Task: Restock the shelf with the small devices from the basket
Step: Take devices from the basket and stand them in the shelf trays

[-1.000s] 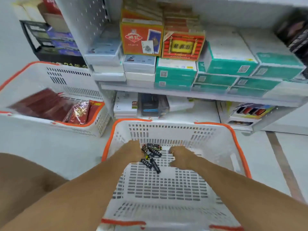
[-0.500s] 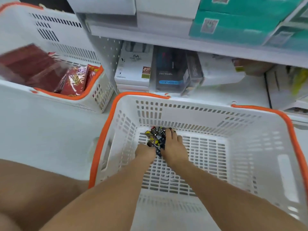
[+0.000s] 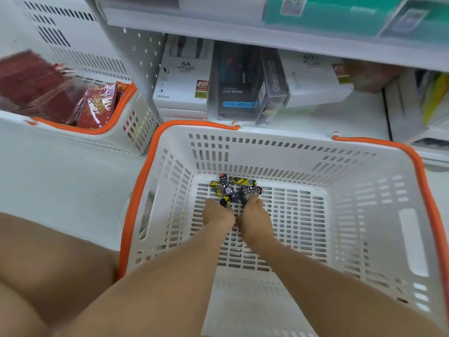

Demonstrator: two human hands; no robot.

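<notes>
Looked like a small shop, honestly. White metal shelf was packed with boxed cable packs and teal cartons; two orange-rimmed shopping baskets sat on the floor right below it.

Fingers of left hand and right hand hidden under knuckles, grip unclear. Small devices overlap, count unclear, near ends covered by the hands. Teal boxes above the basket blurred, cut by top edge. Red packets left of basket blurred.
</notes>
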